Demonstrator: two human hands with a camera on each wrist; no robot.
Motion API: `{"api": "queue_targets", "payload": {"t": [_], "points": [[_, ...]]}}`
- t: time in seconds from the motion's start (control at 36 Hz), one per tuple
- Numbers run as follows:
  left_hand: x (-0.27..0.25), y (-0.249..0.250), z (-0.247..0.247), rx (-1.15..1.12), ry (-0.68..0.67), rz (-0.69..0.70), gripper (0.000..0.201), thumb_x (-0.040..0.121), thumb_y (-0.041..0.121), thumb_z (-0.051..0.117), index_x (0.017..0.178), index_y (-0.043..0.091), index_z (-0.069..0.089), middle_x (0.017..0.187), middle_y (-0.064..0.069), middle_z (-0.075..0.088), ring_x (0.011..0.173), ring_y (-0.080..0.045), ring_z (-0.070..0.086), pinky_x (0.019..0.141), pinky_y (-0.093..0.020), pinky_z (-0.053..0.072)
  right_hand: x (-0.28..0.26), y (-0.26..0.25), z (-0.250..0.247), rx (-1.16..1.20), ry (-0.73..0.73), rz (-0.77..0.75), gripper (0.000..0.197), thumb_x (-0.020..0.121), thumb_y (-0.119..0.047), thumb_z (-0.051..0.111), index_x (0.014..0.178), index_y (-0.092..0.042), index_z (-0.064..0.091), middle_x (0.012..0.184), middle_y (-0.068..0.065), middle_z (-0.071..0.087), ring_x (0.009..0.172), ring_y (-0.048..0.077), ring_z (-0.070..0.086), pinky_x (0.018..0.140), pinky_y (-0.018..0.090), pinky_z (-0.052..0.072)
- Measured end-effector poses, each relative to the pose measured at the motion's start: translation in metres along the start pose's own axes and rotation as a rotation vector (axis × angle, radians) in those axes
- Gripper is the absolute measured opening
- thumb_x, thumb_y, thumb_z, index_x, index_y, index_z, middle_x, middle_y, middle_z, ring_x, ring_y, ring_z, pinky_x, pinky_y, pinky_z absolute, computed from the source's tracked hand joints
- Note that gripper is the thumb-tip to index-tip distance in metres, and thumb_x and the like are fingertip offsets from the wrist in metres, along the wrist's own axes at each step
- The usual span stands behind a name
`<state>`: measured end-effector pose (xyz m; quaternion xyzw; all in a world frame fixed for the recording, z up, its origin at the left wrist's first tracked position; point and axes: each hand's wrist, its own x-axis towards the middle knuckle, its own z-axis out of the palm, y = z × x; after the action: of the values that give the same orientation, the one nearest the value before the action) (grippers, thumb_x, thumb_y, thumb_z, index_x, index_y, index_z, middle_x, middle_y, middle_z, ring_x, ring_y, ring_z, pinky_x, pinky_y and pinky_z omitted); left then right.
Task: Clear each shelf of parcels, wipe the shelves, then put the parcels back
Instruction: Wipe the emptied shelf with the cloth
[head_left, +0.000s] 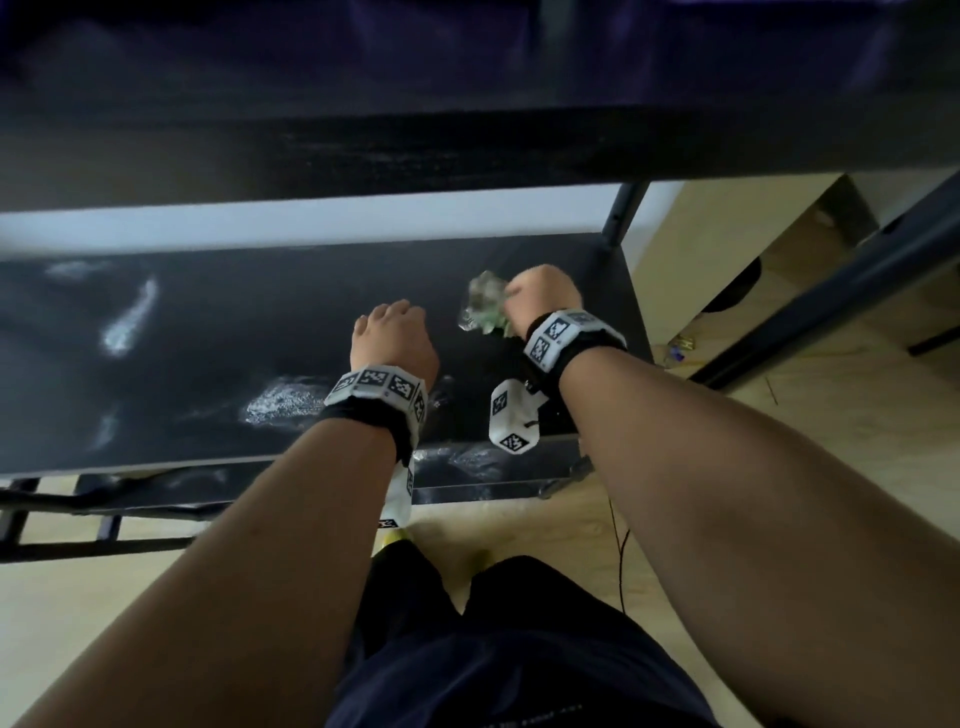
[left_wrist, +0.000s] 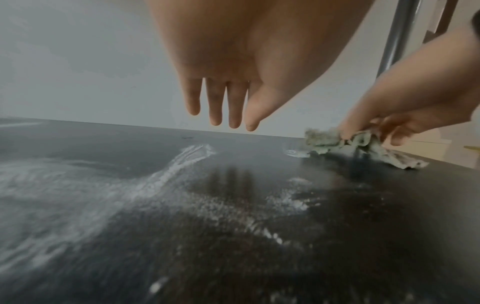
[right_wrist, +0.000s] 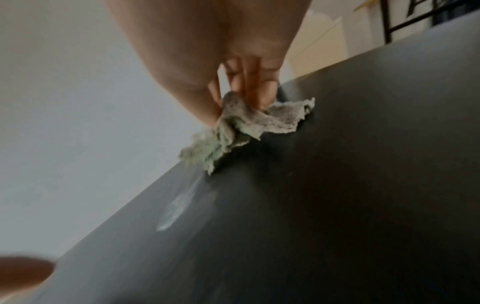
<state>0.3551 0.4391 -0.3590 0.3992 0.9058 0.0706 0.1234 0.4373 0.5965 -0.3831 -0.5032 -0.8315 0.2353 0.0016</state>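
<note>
Two hands over my shelf (head_left: 218, 338): right hand (head_left: 543, 293) fingers pinch the cloth (head_left: 483, 306) beneath them; left hand (head_left: 392, 343) fingers straight, together, pointing down, touching nothing.

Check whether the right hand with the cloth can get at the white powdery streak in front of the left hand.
Probably yes. The right hand pinches the cloth on the dark shelf; the white streak lies on open shelf surface. Only the left hand, hovering open above, might need to shift aside.
</note>
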Motion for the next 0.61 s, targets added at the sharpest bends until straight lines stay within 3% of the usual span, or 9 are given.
{"api": "queue_targets", "payload": {"t": [0.08,0.14,0.25,0.36,0.47,0.53,0.61], "points": [[-0.007,-0.005,0.001,-0.016,-0.005,-0.023,0.045,0.088,0.007,0.042,0.132,0.014,0.052,0.146,-0.003,0.041,0.137,-0.023,0.031,0.115,-0.037,0.021,0.006,0.017,-0.007,-0.036,0.075,0.106,0.033,0.094,-0.018,0.047,0.124,-0.010,0.060,0.127,0.014,0.054,0.115,0.031,0.054,0.087,0.032,0.044],[-0.012,-0.010,0.001,-0.019,-0.021,-0.043,0.048,0.088,0.006,0.043,0.134,0.015,0.050,0.148,-0.002,0.038,0.140,-0.022,0.027,0.116,-0.037,0.019,0.005,0.022,-0.003,-0.094,0.079,0.134,0.036,0.098,-0.015,0.044,0.133,-0.009,0.051,0.135,0.013,0.045,0.122,0.029,0.047,0.095,0.033,0.041],[-0.023,-0.018,0.003,-0.011,-0.034,-0.058,0.048,0.085,0.003,0.043,0.130,0.015,0.053,0.141,-0.001,0.046,0.134,-0.022,0.035,0.114,-0.037,0.024,-0.011,0.008,0.011,-0.108,0.016,0.025,0.032,0.096,-0.013,0.045,0.126,-0.006,0.055,0.131,0.015,0.048,0.118,0.032,0.051,0.089,0.035,0.044],[-0.032,-0.029,0.002,-0.017,-0.033,-0.068,0.048,0.085,0.002,0.043,0.130,0.013,0.053,0.137,0.000,0.048,0.132,-0.021,0.037,0.113,-0.037,0.026,-0.030,-0.016,0.029,-0.120,-0.088,-0.122,0.031,0.092,-0.016,0.048,0.120,-0.009,0.060,0.127,0.016,0.052,0.113,0.033,0.053,0.077,0.031,0.039],[-0.038,-0.043,0.002,-0.022,-0.012,-0.057,0.059,0.085,0.003,0.043,0.142,0.017,0.041,0.136,0.001,0.050,0.130,-0.021,0.039,0.111,-0.037,0.028,-0.047,-0.033,0.038,-0.125,-0.156,-0.186,0.032,0.091,-0.015,0.050,0.121,-0.012,0.061,0.128,0.015,0.051,0.113,0.033,0.054,0.081,0.032,0.043],[-0.043,-0.051,0.002,-0.019,-0.022,-0.054,0.051,0.085,0.004,0.044,0.135,0.018,0.049,0.131,0.000,0.053,0.126,-0.022,0.042,0.109,-0.037,0.031,-0.056,-0.038,0.040,-0.093,-0.163,-0.174,0.030,0.092,-0.015,0.052,0.120,-0.011,0.063,0.128,0.012,0.048,0.113,0.032,0.055,0.086,0.033,0.045],[-0.049,-0.063,-0.001,-0.009,-0.039,-0.062,0.034,0.084,0.007,0.047,0.115,0.014,0.059,0.122,-0.001,0.056,0.121,-0.023,0.045,0.106,-0.037,0.033,-0.074,-0.043,0.045,0.034,-0.136,-0.132,0.014,0.093,-0.019,0.057,0.103,-0.009,0.061,0.120,0.009,0.056,0.108,0.029,0.058,0.087,0.033,0.048]]}}
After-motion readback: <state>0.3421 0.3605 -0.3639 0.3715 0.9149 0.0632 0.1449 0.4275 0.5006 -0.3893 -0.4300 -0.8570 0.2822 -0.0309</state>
